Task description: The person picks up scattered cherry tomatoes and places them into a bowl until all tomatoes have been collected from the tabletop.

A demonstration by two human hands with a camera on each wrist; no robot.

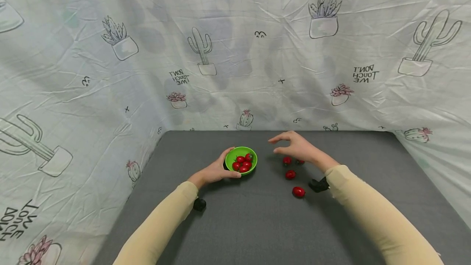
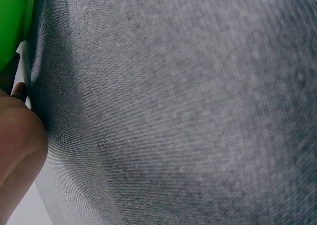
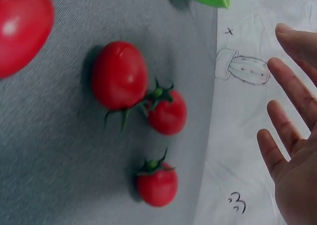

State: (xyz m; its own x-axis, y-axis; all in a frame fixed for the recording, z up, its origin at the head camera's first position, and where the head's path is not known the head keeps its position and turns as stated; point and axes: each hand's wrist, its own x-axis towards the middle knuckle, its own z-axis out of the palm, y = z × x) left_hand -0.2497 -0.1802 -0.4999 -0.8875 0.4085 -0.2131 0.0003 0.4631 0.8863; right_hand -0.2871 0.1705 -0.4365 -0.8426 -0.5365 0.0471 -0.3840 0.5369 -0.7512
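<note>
My left hand grips a small green bowl from its left side, thumb along the near rim and fingers round the far side. Inside the bowl lie several red cherry tomatoes. In the left wrist view, only the edge of the green bowl and part of the hand show. Right of the bowl, my right hand hovers with nothing in it, thumb and fingers spread apart. Several loose cherry tomatoes lie below it, among them a near one and a middle one; green stems show on some in the right wrist view.
A dark grey cloth-covered table lies under everything. Behind and beside it hangs a pale curtain printed with potted cacti. Black wrist devices sit under both forearms, close over the table.
</note>
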